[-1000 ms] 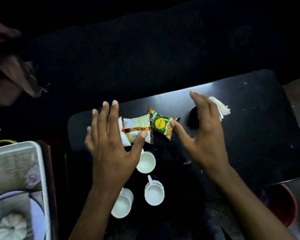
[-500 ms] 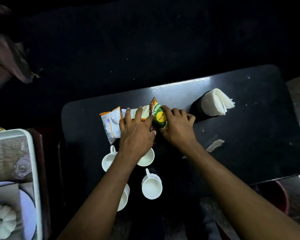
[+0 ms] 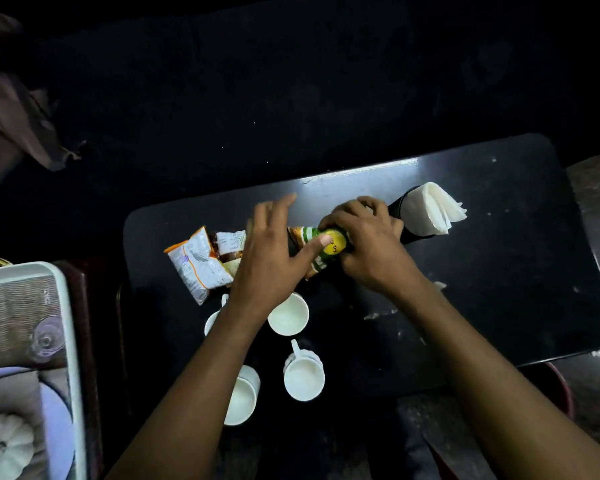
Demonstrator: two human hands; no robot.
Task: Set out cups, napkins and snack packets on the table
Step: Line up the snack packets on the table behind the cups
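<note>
Green packet (image 3: pixel 321 249) with yellow "Try" disc, right hand (image 3: pixel 368 244) fingers clenched on it; left hand (image 3: pixel 271 258) fingers released

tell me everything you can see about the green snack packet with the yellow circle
The green snack packet is a glossy wrapper, green and white with a yellow circle bearing dark lettering and orange-brown ends. It lies on the black table beside other packets. The right hand grips its right end; the left hand lies across it, thumb on the wrapper.
</note>
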